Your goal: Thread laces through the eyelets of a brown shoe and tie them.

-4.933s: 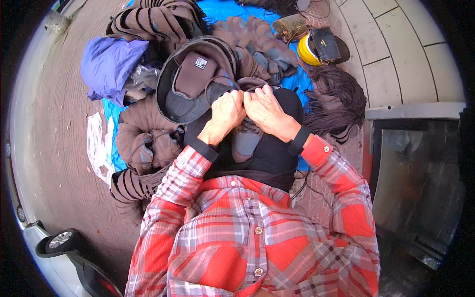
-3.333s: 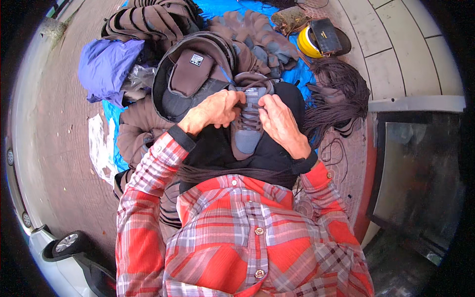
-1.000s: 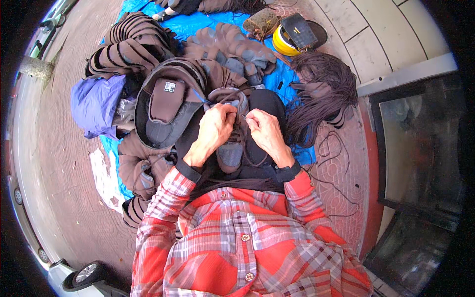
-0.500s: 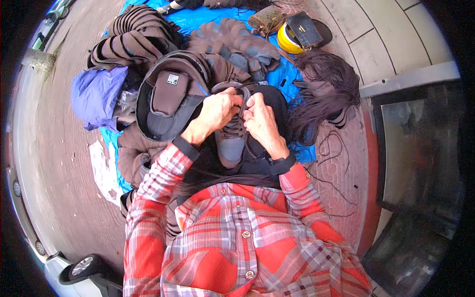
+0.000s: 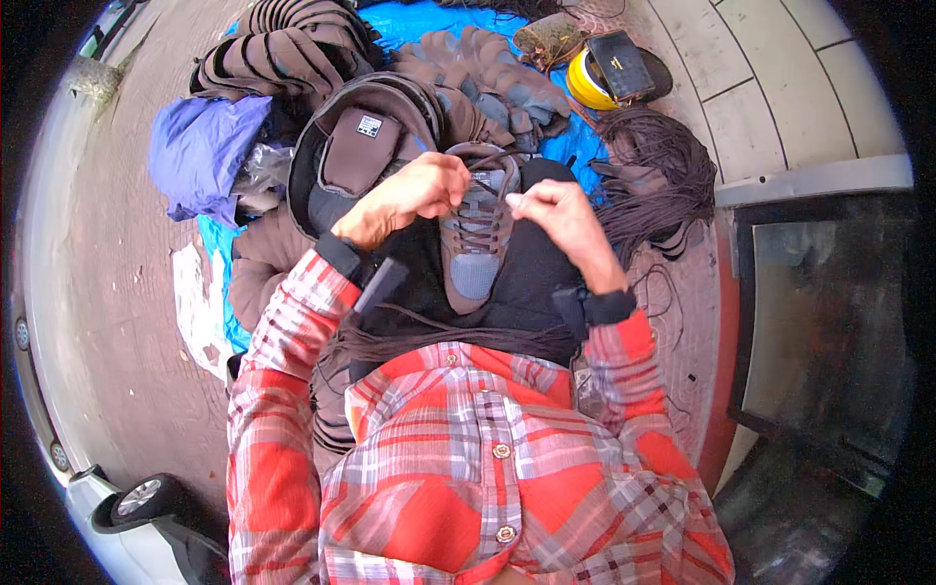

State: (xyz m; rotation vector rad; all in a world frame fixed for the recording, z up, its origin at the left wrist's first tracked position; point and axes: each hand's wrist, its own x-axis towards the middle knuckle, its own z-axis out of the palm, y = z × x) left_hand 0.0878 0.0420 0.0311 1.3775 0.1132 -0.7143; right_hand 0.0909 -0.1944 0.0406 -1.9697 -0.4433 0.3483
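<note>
On my lap lies a grey and brown shoe upper [image 5: 472, 267], toe toward me, with dark laces [image 5: 478, 216] crossed through its eyelets. My left hand [image 5: 414, 198] is closed at the left edge of its opening, fingertips pinching a lace. Just right of the eyelets, my right hand [image 5: 568, 226] holds thumb and finger pressed together on a lace; the thin lace itself is hard to see there. More loose dark laces [image 5: 448, 334] lie across my lap, close to my shirt. A blurred dark strip [image 5: 382, 285] hangs below my left wrist.
Ahead, stacks of brown shoe uppers [image 5: 292, 60] rest on a blue sheet [image 5: 444, 23]. To the left is a purple bag [image 5: 210, 151]. A bundle of dark laces [image 5: 663, 161] lies at the right, with a black wallet-like case [image 5: 620, 66] beyond. A dark-framed panel [image 5: 829, 312] borders the right.
My hands have moved apart, the right one outward to the right, so the laced front of the shoe upper shows more. The view has shifted slightly.
</note>
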